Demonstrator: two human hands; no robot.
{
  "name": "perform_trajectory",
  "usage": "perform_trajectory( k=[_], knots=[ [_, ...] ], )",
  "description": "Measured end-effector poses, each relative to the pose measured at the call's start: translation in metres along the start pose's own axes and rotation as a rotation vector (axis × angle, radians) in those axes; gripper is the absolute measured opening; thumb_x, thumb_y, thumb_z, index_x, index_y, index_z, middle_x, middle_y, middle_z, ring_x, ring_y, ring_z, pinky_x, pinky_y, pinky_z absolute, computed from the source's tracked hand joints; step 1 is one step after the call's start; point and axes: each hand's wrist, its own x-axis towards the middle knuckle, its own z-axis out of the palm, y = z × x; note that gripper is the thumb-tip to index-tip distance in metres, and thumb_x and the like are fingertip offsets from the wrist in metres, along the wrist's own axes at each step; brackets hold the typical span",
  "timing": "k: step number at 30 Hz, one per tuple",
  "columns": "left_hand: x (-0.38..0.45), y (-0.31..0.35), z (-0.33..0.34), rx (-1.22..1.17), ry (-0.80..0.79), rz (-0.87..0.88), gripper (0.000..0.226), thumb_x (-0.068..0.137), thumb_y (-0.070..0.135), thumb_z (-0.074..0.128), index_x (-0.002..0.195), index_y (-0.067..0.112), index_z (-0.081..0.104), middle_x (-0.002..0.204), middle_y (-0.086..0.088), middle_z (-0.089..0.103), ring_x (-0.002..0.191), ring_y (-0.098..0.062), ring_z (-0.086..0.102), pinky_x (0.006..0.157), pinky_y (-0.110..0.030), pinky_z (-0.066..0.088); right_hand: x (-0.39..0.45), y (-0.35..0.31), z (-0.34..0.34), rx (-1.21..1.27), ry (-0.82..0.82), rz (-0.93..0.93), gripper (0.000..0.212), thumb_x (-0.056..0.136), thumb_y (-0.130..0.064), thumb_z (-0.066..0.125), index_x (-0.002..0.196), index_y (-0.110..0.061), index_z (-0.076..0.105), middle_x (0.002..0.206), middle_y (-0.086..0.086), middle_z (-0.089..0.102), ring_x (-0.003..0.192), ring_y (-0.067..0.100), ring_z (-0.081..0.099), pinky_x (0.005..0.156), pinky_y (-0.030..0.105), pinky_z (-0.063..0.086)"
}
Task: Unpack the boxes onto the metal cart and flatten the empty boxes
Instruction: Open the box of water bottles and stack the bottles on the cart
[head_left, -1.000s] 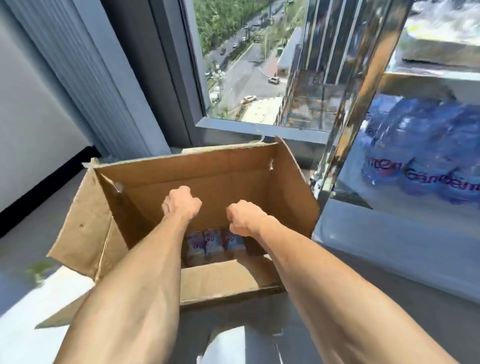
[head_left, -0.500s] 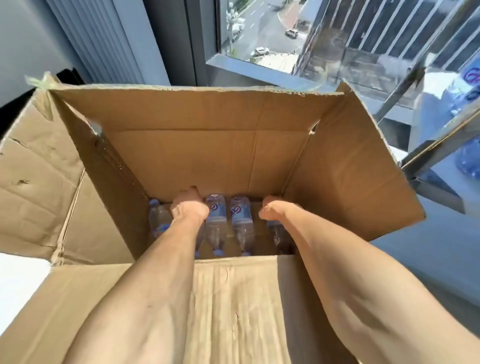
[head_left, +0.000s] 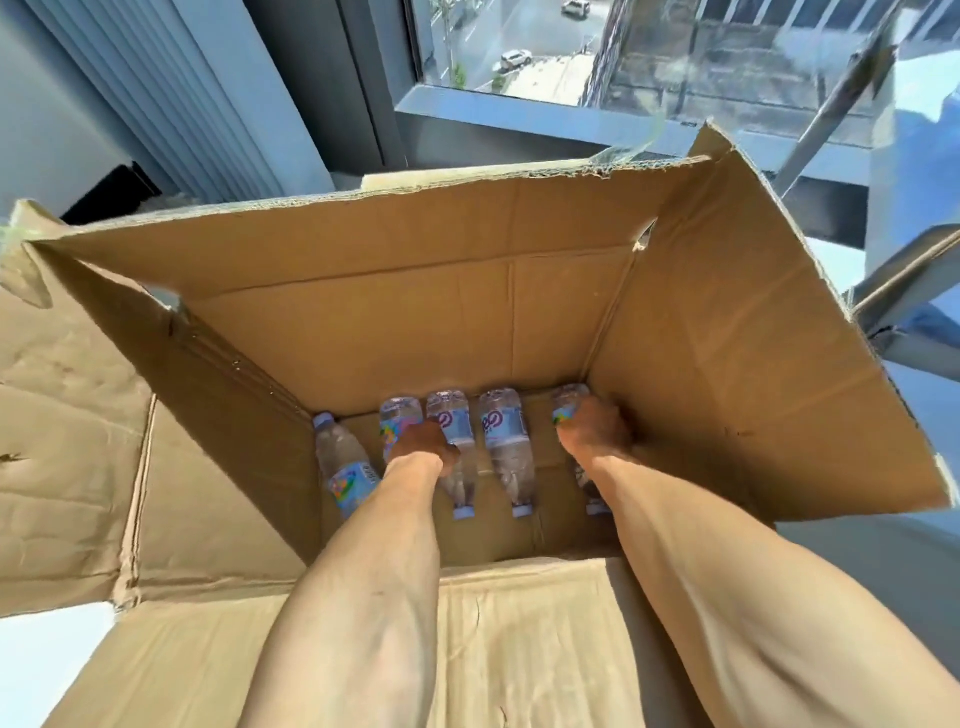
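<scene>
1. A window (head_left: 675, 57) runs from twelve to two o'clock, its grey sill (head_left: 545, 117) below.
2. Through the glass: a street, a white car (head_left: 516, 58) and a building front (head_left: 753, 67).
3. Ribbed grey blinds (head_left: 171, 93) hang at eleven o'clock.
4. A dark frame post (head_left: 332, 78) stands beside them.
</scene>
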Motion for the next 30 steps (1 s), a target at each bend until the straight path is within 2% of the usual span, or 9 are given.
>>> perform_trajectory(
  k=[6,9,13,15,17,20,23,25,30],
  knots=[
    [0.006,0.004,0.010,-0.116,0.236,-0.078,0.034,0.089,0.025,0.054,0.121,0.015,0.057,0.124,-0.014,0.061,0.111,-0.034,0.060,0.088,-0.039,0.050,-0.004,-0.001,0.012,-0.118,-0.145,-0.048,0.039,0.087,-0.026,0.059,0.125,-0.016,0.057,0.131,0.009,0.056,0.121,0.029,0.055,0.093,0.037,0.047],
    [-0.001,0.002,0.013,-0.212,0.351,-0.102,0.033,0.087,0.020,0.053,0.120,0.017,0.054,0.122,-0.016,0.058,0.110,-0.037,0.060,0.088,-0.042,0.049,-0.012,-0.011,0.023,-0.292,-0.447,-0.351,0.050,0.090,-0.030,0.059,0.137,-0.017,0.049,0.141,0.009,0.048,0.129,0.030,0.047,0.104,0.040,0.042],
    [-0.007,0.000,0.022,-0.228,0.401,-0.109,0.042,0.086,0.018,0.055,0.127,0.017,0.048,0.133,-0.017,0.045,0.116,-0.039,0.053,0.089,-0.046,0.048,-0.030,-0.032,0.034,-0.336,-0.721,-0.451,0.059,0.086,-0.038,0.064,0.139,-0.021,0.047,0.139,0.007,0.051,0.116,0.027,0.053,0.105,0.041,0.042],
    [-0.010,-0.002,0.025,-0.195,0.414,-0.130,0.047,0.085,0.021,0.058,0.130,0.017,0.045,0.138,-0.018,0.039,0.122,-0.039,0.046,0.091,-0.048,0.047,-0.037,-0.032,0.041,-0.310,-0.705,-0.441,0.052,0.087,-0.032,0.062,0.135,-0.017,0.051,0.131,0.010,0.056,0.105,0.026,0.055,0.102,0.040,0.045],
    [-0.014,-0.008,0.034,-0.187,0.359,-0.228,0.055,0.084,0.026,0.062,0.133,0.019,0.037,0.144,-0.021,0.031,0.129,-0.039,0.036,0.096,-0.048,0.044,-0.042,-0.021,0.044,-0.238,-0.620,-0.421,0.041,0.089,-0.021,0.059,0.129,-0.011,0.056,0.129,0.011,0.057,0.115,0.028,0.055,0.100,0.035,0.045],
    [-0.018,-0.026,0.058,-0.253,0.290,-0.338,0.076,0.084,0.033,0.067,0.143,0.013,0.023,0.148,-0.017,0.029,0.138,-0.035,0.023,0.099,-0.047,0.042,-0.042,0.000,0.042,0.052,-0.292,-0.258,0.008,0.091,-0.013,0.057,0.097,-0.014,0.062,0.121,0.013,0.062,0.114,0.029,0.057,0.095,0.034,0.048],
    [-0.014,-0.039,0.067,-0.415,0.310,-0.334,0.078,0.082,0.033,0.071,0.140,0.006,0.026,0.142,-0.015,0.043,0.137,-0.032,0.032,0.099,-0.044,0.043,-0.042,0.009,0.027,0.232,-0.118,-0.144,0.014,0.087,-0.012,0.060,0.078,-0.022,0.055,0.111,0.012,0.067,0.105,0.030,0.062,0.085,0.032,0.050],
    [-0.008,-0.046,0.065,-0.552,0.247,-0.358,0.077,0.080,0.037,0.074,0.135,0.001,0.034,0.135,-0.016,0.052,0.127,-0.032,0.049,0.099,-0.038,0.046,-0.041,0.007,0.017,0.277,-0.044,-0.133,0.009,0.084,-0.013,0.063,0.087,-0.021,0.060,0.110,0.011,0.067,0.104,0.029,0.063,0.085,0.035,0.052],
    [-0.009,-0.046,0.068,-0.582,0.033,-0.273,0.045,0.089,0.031,0.067,0.119,-0.002,0.063,0.119,-0.019,0.066,0.111,-0.030,0.062,0.098,-0.036,0.049,-0.041,-0.001,-0.009,0.126,-0.007,-0.313,0.056,0.086,-0.033,0.064,0.138,-0.027,0.044,0.135,0.007,0.054,0.123,0.028,0.053,0.097,0.039,0.048]
  ],
)
